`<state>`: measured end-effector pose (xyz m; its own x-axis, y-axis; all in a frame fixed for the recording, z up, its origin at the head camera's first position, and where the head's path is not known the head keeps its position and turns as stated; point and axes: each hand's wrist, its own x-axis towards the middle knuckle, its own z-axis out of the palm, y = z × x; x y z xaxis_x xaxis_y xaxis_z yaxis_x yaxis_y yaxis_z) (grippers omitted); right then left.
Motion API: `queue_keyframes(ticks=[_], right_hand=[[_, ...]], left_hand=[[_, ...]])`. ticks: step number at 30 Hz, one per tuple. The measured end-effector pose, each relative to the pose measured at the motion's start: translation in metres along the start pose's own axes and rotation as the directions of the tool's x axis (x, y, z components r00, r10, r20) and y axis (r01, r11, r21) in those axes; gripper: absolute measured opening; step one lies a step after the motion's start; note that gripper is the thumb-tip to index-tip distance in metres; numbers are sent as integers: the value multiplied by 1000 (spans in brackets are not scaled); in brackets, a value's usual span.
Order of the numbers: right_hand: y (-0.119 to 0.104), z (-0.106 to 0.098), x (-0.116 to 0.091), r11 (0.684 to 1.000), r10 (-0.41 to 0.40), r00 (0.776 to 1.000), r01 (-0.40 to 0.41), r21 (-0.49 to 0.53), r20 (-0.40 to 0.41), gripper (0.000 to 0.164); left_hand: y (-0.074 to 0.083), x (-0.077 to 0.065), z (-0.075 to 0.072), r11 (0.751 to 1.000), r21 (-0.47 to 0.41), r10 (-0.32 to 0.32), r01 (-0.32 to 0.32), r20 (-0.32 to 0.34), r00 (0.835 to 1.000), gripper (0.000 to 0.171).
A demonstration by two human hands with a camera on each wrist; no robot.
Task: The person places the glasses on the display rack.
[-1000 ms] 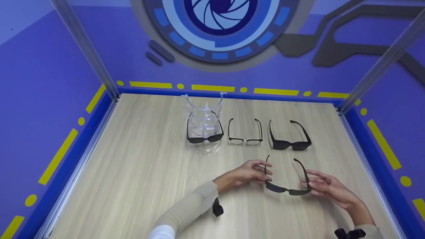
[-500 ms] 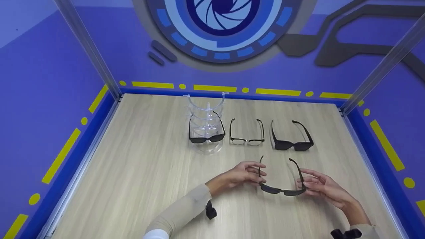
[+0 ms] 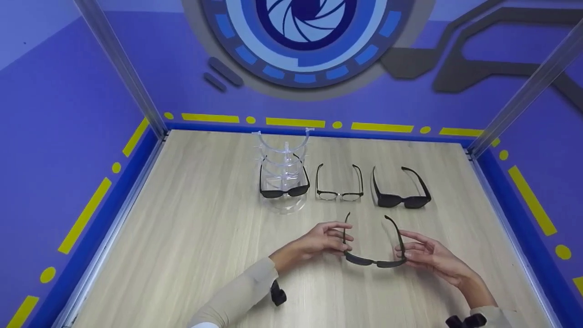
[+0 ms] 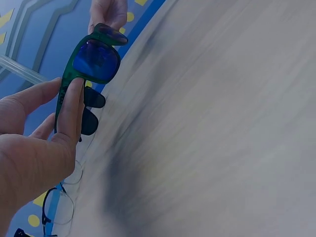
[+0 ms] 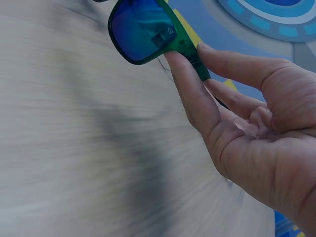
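Held between both hands is a pair of sunglasses (image 3: 359, 259) with its temples unfolded and pointing away from me. My left hand (image 3: 322, 239) pinches the left temple near the hinge. On the other side my right hand (image 3: 435, 256) pinches the right temple the same way. In the left wrist view the frame looks dark green with blue mirrored lenses (image 4: 96, 60). One such lens (image 5: 140, 32) also fills the top of the right wrist view. Shadows of the hands fall on the wooden table below.
Behind the hands stands a clear plastic display stand (image 3: 286, 207) bearing black sunglasses (image 3: 272, 193) on a low tier. To its right lie clear-lensed eyeglasses (image 3: 339, 196) and thick black sunglasses (image 3: 403, 201). Blue panels (image 3: 59, 150) wall the table (image 3: 191, 218).
Both hands have carried the sunglasses to the left across the front of the table, keeping their grip on the temples. The stand and the other glasses have stayed in place.
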<state>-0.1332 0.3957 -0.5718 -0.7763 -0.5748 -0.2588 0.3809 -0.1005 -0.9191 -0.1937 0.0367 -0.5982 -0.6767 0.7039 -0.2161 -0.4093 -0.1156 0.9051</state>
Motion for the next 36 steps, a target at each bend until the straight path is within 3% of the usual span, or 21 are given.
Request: queue_keyframes(ticks=[8,25,36], right_hand=[[5,4,8,1000,-10,1000,10,-9,26,62],[8,22,37,1000,12,1000,-13,-24,-7,65],[11,41,55,996,23,992,-33,-83,-121,75]], left_hand=[[0,-8,-8,1000,-14,-3,2,-37,999,69],[-1,-26,-31,1000,-7,17,-18,-113,993,68],[5,-39,-46,1000,-3,30,-31,-161,987,68]])
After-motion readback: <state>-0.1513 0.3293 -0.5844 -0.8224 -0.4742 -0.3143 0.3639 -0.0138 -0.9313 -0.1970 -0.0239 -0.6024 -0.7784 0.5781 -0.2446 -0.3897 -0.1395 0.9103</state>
